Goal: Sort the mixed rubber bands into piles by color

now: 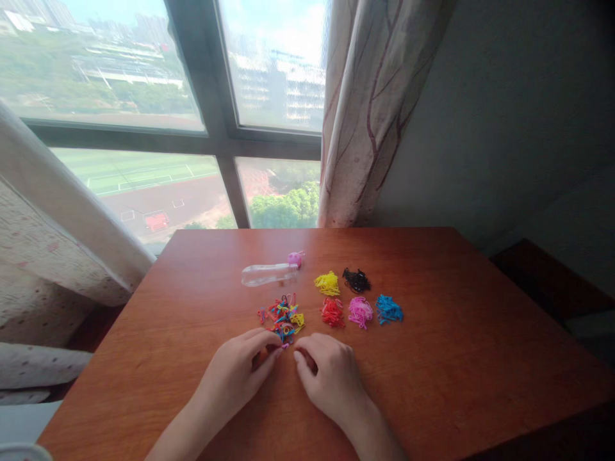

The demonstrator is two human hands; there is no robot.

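Note:
A mixed pile of small coloured rubber bands (284,314) lies on the table just beyond my hands. At the pile's near edge, my left hand (245,358) is closed in a pinch on a pink rubber band (285,346). Close beside it, my right hand (329,371) has thumb and forefinger drawn together; anything between them is too small to make out. To the right of the mixed pile lie single-colour heaps of bands: yellow (327,283), black (356,280), red (332,312), pink (360,312) and blue (389,309).
A clear plastic bottle-shaped container (269,274) lies on its side behind the piles, with a pink cap (295,259) at its right end. The brown wooden table (461,358) reaches to a window (221,144) flanked by curtains (369,109).

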